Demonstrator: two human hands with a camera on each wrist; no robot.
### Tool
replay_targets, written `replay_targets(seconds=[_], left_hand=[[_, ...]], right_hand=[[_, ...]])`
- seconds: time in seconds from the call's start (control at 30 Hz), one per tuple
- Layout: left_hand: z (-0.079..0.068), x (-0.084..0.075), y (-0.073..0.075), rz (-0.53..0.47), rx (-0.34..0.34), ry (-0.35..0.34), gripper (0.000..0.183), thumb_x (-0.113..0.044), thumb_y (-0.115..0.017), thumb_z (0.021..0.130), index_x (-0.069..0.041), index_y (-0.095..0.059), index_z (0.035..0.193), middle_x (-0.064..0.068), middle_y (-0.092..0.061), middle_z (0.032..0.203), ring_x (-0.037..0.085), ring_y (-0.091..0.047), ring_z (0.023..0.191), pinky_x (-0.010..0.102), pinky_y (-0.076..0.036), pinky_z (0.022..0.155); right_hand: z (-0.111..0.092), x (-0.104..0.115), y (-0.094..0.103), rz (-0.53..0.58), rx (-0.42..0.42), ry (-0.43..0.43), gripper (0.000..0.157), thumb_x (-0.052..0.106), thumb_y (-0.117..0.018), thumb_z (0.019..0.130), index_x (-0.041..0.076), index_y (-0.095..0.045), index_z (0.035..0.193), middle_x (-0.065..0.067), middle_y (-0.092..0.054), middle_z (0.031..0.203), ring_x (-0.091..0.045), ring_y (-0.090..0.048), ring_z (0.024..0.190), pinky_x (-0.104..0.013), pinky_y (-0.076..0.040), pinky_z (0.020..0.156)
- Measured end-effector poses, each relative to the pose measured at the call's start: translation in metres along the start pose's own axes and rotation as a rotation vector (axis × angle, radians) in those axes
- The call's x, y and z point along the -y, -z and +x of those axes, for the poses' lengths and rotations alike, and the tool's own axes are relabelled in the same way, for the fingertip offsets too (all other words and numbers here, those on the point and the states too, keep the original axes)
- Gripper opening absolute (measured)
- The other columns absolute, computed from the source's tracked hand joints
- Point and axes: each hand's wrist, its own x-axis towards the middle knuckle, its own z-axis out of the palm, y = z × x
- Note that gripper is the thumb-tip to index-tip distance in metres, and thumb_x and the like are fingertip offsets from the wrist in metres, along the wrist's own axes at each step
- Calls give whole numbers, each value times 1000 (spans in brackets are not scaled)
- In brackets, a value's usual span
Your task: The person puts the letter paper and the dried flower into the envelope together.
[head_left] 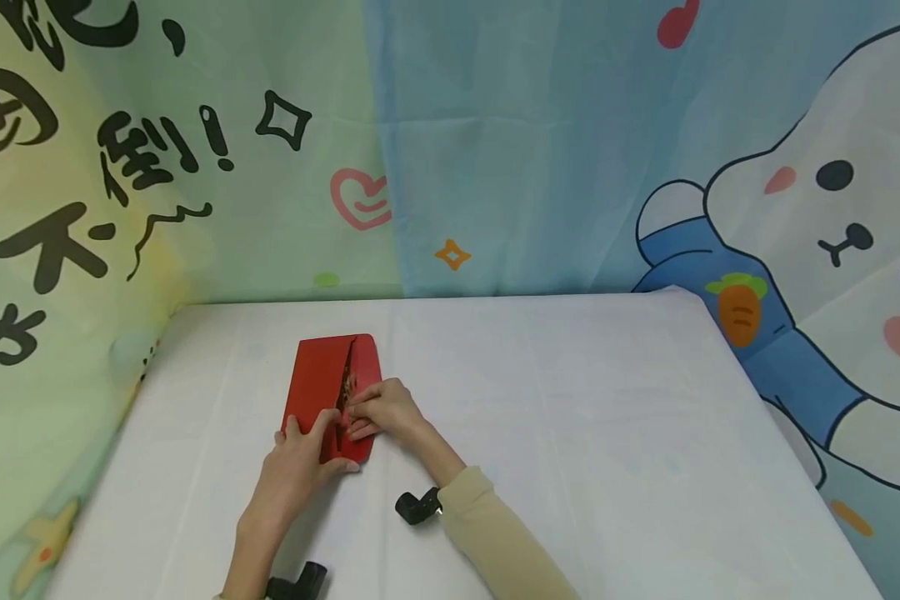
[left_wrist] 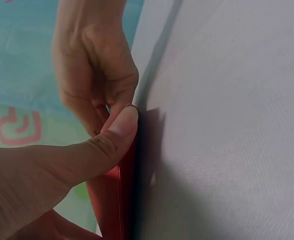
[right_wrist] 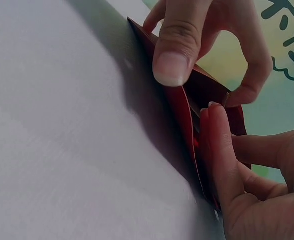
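Note:
A red envelope (head_left: 317,379) stands tilted over the white table, its long slit-like mouth parted along the flap side. Dark, patterned contents show inside the slit in the head view. My left hand (head_left: 294,467) grips the envelope's near end, with the thumb (left_wrist: 106,145) along its lower edge and a fingertip at the mouth. At the mouth, my right hand (head_left: 388,412) pinches the flap side, its fingertips (right_wrist: 217,120) reaching into the opening. From the right wrist view, the front panel (right_wrist: 179,110) bows away from the back one. What lies deeper inside is hidden.
A white cloth covers the table (head_left: 570,433). Behind it hangs a printed curtain (head_left: 510,150) with a cartoon bear and lettering. Black wrist cameras (head_left: 418,506) are strapped to both wrists, close above the cloth.

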Motion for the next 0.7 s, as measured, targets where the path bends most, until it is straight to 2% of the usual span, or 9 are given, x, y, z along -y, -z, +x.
replay_targets(seconds=[0.17, 0.33, 0.7], left_hand=[[0, -1, 0, 0, -3, -3, 70, -44, -83, 71, -25, -48, 128, 27, -49, 106, 46, -54, 94, 44, -49, 59], [0, -1, 1, 3, 0, -3, 71, -45, -83, 71, -24, -48, 130, 31, -49, 112, 50, -54, 97, 47, -50, 61], [1, 1, -1, 7, -16, -22, 73, -44, -83, 70, -22, -49, 130, 27, -49, 106, 45, -54, 90, 42, -48, 57]], right_hand=[[2, 0, -5, -24, -10, 13, 14, -3, -64, 87, -9, -69, 98, -23, -72, 83, -36, -73, 71, -39, -59, 63], [3, 0, -10, -110, -33, 37, 14, 0, -63, 88, -7, -71, 98, -20, -73, 80, -36, -73, 69, -37, -58, 60], [9, -2, -20, -231, -123, 124, 14, -4, -62, 84, -7, -70, 94, -17, -71, 69, -30, -70, 54, -33, -56, 50]])
